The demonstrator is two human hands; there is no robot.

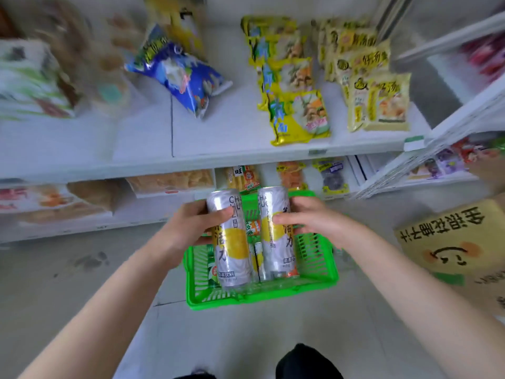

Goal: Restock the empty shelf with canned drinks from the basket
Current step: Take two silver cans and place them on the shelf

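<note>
My left hand (191, 225) grips a tall silver can with a yellow circle (232, 247), held upright above the green plastic basket (317, 258) on the floor. My right hand (314, 220) grips a second silver and yellow can (276, 236) beside the first. More cans (257, 261) lie in the basket under them, partly hidden. The white shelf (218, 138) ahead has a bare stretch at its front left and middle.
A blue snack bag (180, 75) and rows of yellow packets (295, 105) sit on the shelf. Lower shelves (169, 184) hold more snacks. A brown cardboard box (451, 242) stands at the right. A second shelf unit (464, 110) angles in from the right.
</note>
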